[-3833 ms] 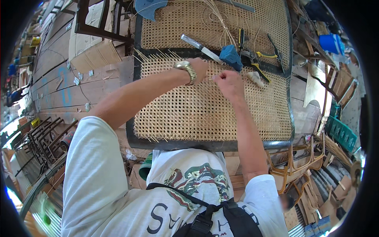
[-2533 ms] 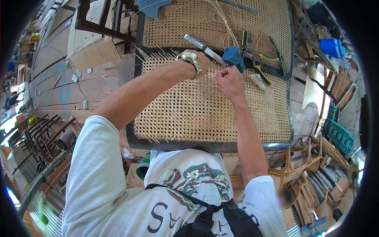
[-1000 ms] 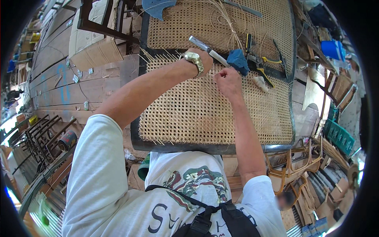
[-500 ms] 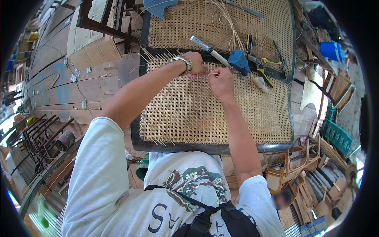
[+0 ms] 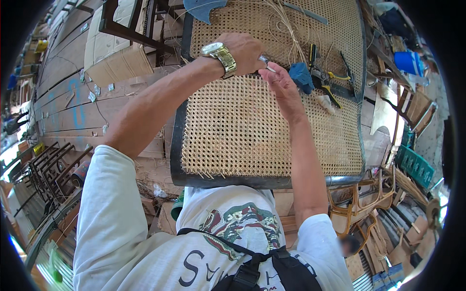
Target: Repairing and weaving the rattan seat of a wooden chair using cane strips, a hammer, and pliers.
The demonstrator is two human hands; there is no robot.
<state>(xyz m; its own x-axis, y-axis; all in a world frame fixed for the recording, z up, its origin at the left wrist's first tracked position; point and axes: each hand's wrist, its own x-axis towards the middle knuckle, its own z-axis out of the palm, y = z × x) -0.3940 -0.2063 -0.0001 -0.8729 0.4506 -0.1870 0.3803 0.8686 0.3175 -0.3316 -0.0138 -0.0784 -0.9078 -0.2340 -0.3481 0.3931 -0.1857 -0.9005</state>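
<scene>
Both hands meet at the far edge of the woven cane panel [image 5: 252, 126], which sits in a dark frame [image 5: 228, 180] in front of the person. The left hand [image 5: 245, 51], a metal wristwatch [image 5: 221, 56] on its wrist, has its fingers curled closed around a slim metal tool [image 5: 264, 61] that pokes out toward the right hand [image 5: 281, 87]. The right hand's fingers are pinched together just beside that tool tip, though what they grip cannot be made out. Near the far right corner of the panel lie a blue cloth [image 5: 301, 77], pliers with yellow handles [image 5: 325, 82] and loose cane strands [image 5: 291, 29].
</scene>
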